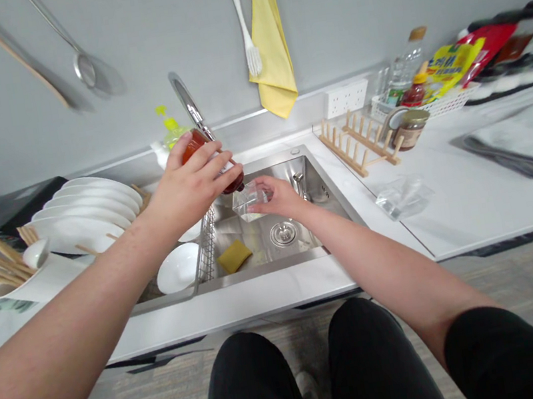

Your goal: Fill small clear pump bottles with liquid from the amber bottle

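Note:
Over the sink (pixel 267 268), my left hand (pixel 197 177) is wrapped round a bottle of reddish-brown liquid (pixel 196 144). The bottle is tipped, with its dark neck end pointing down to the right. Just below that end, my right hand (pixel 279 196) grips a small clear plastic container (pixel 246 201) by its right side. Bottle and container are very close; whether they touch, or whether liquid is flowing, I cannot tell. A yellow sponge (pixel 234 256) lies on the sink floor, left of the drain (pixel 283 234).
A tap (pixel 191 107) rises behind the bottle. To the left are stacked white plates (pixel 81 212), a white bowl (pixel 179 267) and a chopstick holder (pixel 41 282). To the right stand a wooden rack (pixel 359 144), a jar (pixel 411 129), crumpled clear plastic (pixel 404 196) and a white basket (pixel 448 104).

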The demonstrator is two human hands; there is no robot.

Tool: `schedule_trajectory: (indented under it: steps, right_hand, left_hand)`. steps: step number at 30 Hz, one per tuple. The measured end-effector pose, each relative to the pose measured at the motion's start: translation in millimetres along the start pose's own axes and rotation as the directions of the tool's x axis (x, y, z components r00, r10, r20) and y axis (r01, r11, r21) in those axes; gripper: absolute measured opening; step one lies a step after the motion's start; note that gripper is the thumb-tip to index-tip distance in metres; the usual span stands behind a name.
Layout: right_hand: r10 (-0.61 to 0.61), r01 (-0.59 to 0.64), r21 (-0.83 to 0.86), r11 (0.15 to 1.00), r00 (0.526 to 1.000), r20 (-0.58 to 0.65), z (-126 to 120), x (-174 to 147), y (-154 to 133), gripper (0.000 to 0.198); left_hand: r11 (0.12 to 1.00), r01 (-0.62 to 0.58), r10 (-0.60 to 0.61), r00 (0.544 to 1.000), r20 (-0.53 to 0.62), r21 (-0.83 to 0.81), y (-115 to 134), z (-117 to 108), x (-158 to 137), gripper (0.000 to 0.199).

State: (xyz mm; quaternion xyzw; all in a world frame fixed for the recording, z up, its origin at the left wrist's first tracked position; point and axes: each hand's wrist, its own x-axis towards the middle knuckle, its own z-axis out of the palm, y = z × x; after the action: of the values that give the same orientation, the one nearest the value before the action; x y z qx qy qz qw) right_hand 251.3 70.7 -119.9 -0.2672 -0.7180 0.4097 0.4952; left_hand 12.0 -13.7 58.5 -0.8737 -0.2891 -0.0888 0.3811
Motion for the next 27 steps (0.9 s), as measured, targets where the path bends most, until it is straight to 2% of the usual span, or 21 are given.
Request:
schedule_trajectory:
  steps: [4, 9, 15, 27]
  right_hand:
    - [-0.006, 0.005, -0.024, 1.000, 1.000, -0.012, -0.2, 0.5, -1.9, 0.063]
    - [-0.014, 0.014, -0.010, 1.000, 1.000, -0.015, 0.0, -0.3, -4.9, 0.061]
    - [0.034, -0.034, 0.012, 0.999, 0.999, -0.022, 1.7, -0.4, -10.7, 0.062]
    - [-0.020, 0.021, 0.047, 0.999, 1.000, -0.011, 1.4, 0.8, -4.8, 0.060]
  left_hand:
    - [0.997, -0.044, 0.045, 0.999, -0.008, 0.068, -1.4, -2.6, 4.0, 0.049]
    - [0.999, -0.009, 0.010, 1.000, 0.016, -0.042, -2.3, -5.4, 8.0, 0.057]
    - [0.980, 0.064, -0.048, 0.995, 0.090, -0.191, -1.2, -13.9, 12.3, 0.055]
    - [0.978, 0.061, -0.037, 0.992, 0.123, -0.197, -0.6, -23.0, 18.2, 0.045]
